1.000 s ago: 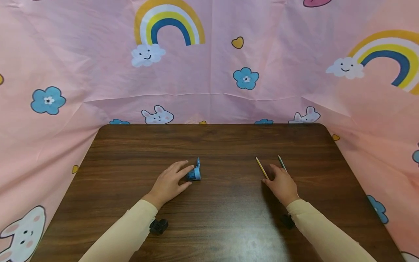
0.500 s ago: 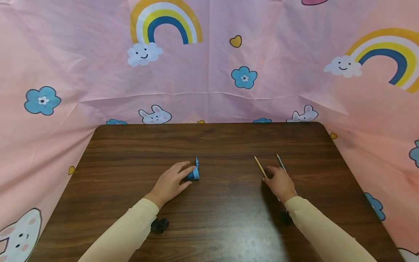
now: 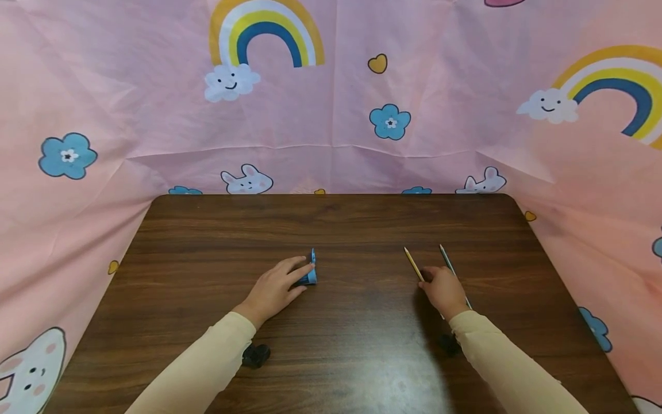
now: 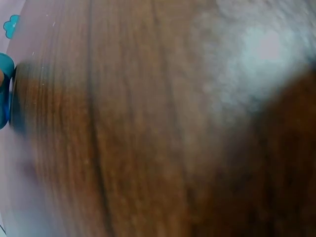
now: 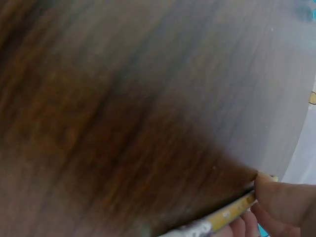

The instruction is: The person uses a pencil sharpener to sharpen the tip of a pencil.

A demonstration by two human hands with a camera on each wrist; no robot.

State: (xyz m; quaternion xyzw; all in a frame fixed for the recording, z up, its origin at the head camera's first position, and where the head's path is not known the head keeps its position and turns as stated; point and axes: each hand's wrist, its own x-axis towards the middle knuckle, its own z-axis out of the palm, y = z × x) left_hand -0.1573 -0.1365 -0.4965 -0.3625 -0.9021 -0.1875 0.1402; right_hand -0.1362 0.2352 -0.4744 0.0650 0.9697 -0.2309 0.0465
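Observation:
At the middle of the table in the head view stands a small blue container point(image 3: 312, 278) with a thin raised lid point(image 3: 312, 255); its kind is hard to tell. My left hand point(image 3: 271, 290) holds it from the left, fingers over its far side and thumb at its near side. In the left wrist view only part of the blue container point(image 4: 4, 94) shows, at the left edge. My right hand point(image 3: 446, 292) pinches a yellow pencil point(image 3: 412, 263), also seen as a yellow pencil point(image 5: 229, 213) under the thumb point(image 5: 281, 197). A dark green pencil point(image 3: 447, 262) lies just right of that hand.
The dark wooden table point(image 3: 351, 230) has rounded far corners. Behind it and at both sides hangs a pink printed cloth point(image 3: 331, 115). A small black device point(image 3: 256, 355) is under the left wrist, another black device point(image 3: 449, 345) under the right.
My left hand has shifted slightly right, its fingers and thumb farther over the blue container. My right hand has moved slightly nearer the body, showing more of both pencils. The container stays put.

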